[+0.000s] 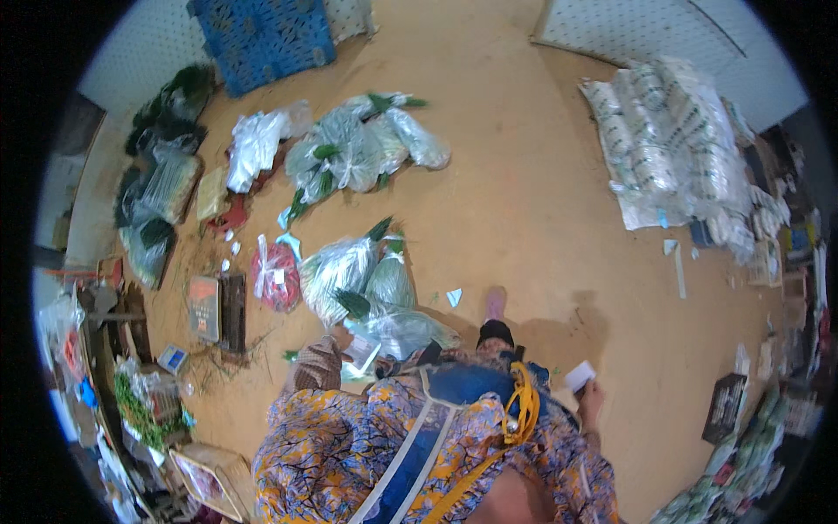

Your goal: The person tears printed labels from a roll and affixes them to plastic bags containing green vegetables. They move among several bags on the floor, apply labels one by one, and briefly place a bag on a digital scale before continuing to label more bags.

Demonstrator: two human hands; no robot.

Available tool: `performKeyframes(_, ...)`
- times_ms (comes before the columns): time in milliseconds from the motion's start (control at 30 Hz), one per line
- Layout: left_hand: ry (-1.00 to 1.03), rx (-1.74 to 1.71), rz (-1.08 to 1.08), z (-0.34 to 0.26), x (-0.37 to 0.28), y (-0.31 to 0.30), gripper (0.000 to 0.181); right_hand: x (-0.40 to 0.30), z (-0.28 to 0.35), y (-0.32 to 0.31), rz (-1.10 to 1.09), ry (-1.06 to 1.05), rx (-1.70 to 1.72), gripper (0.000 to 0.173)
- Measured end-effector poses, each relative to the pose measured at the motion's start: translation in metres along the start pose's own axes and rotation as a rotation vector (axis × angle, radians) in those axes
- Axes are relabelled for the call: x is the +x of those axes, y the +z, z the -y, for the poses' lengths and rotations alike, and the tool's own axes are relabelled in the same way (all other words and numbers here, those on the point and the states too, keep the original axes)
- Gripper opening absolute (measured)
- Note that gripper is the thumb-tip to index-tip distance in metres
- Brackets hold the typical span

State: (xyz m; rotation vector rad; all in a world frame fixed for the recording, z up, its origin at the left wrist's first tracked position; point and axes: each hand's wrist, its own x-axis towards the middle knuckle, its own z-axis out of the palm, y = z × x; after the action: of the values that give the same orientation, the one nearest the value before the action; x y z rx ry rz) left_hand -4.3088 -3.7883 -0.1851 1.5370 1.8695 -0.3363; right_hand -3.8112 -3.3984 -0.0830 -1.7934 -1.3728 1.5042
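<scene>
My left hand grips a whitish paper sheet that bears printing. Right beneath and beyond it lie clear plastic bags of long green vegetables, perhaps scallions, with the green tops sticking out. Another full bag rests just ahead of these. On the other side, my right hand pinches a small white card out over the brown floor. A red bag tied with clear plastic sits left of the vegetable bags. One foot shows ahead of my body.
A platform scale stands on the left, its display nearer me. More bagged greens lie farther ahead and along the left wall. Stacked white plastic-wrapped packs stand at the right. A blue pallet leans at the back. Paper scraps litter the floor.
</scene>
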Motion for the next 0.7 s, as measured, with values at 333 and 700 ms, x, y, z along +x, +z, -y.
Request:
performKeyframes(333,-1.002,-1.337,0.03,-0.126,-0.005,0.016,0.046,0.339,0.245,0.195,0.503,-0.45,-0.701,0.028)
performKeyframes(700,-0.734,-1.004,-0.095,-0.091,0.063,-0.034,0.042,0.327,0.243,0.596,0.964,-0.829,-0.845,0.029)
